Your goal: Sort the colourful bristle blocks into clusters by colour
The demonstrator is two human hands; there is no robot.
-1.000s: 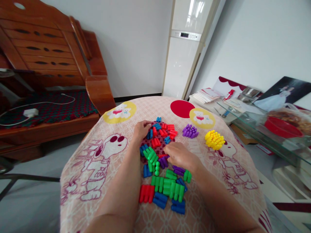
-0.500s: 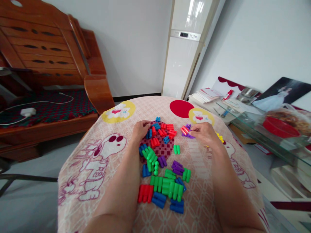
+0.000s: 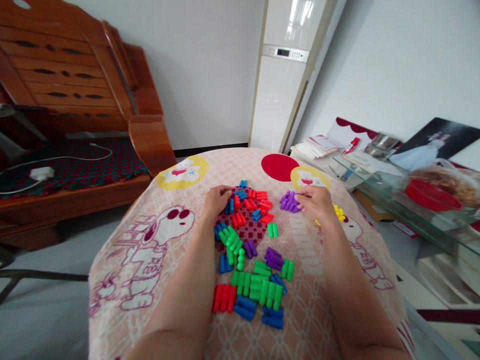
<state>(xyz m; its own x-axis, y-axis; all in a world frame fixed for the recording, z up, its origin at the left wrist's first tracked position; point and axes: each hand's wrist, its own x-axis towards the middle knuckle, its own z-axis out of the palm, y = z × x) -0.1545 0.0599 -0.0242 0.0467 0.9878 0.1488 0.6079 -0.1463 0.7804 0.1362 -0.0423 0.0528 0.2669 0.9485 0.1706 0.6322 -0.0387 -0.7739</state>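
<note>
My right hand (image 3: 315, 202) is at the purple building blocks (image 3: 288, 201), which sit in a cluster on the right. Its thumb and fingertips are pinched on a purple block at the cluster's right side. My left hand (image 3: 217, 201) rests at the left edge of the mixed pile, fingers partly stretched beside the blue blocks (image 3: 229, 205); nothing shows in it. Red blocks (image 3: 239, 219) lie between the hands, with a small green block (image 3: 272, 230) right of them. Nearer me are joined green blocks (image 3: 270, 294), a red block (image 3: 224, 298) and more blue blocks (image 3: 273, 317).
Yellow blocks (image 3: 339, 212) are partly hidden behind my right hand. A patterned cloth (image 3: 150, 250) covers the round table. To the right stands a glass shelf (image 3: 405, 200) with a red bowl (image 3: 433, 195); on the left is a wooden bench (image 3: 75, 90).
My right hand moved from the pile's middle out to the purple cluster, carrying red and purple blocks. The red one now lies beside the other red blocks. The left hand has stayed put.
</note>
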